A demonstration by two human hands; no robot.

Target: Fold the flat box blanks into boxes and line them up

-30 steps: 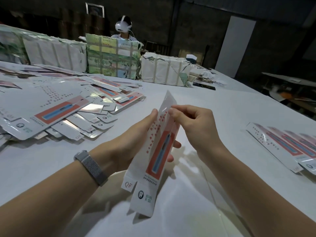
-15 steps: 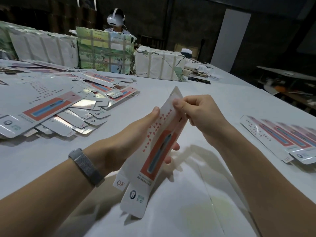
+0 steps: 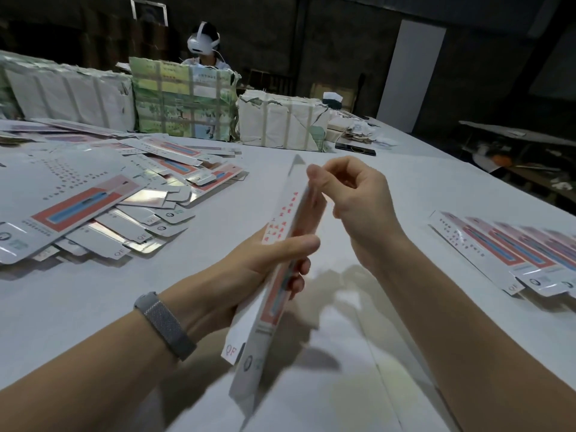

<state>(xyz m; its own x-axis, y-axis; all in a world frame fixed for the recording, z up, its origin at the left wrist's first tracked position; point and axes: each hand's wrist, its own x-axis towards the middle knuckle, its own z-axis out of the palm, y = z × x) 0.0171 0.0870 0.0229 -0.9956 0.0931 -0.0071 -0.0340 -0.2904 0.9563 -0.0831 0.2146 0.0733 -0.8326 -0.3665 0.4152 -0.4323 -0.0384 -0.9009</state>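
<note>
Since half a second earlier the box blank (image 3: 280,275) had turned nearly edge-on above the counter (image 3: 405,188). The left hand (image 3: 249,269) gripped its middle; the right hand (image 3: 352,201) pinched the upper edge. It was being opened into a sleeve; the end flaps probably needed tucking next.

Room dim; back wall (image 3: 311,57) nearly black, detail lost. White table (image 3: 93,307) evenly lit from above, reads pale grey. Soft, diffuse shadows under the right hand (image 3: 361,213) and the held box blank (image 3: 274,294). Silver flaps in the blank pile (image 3: 103,213) throw glare. Wide-angle bending at frame edges; forearms stretched. Slight motion blur on fingers; far bundles (image 3: 184,98) soft.
</note>
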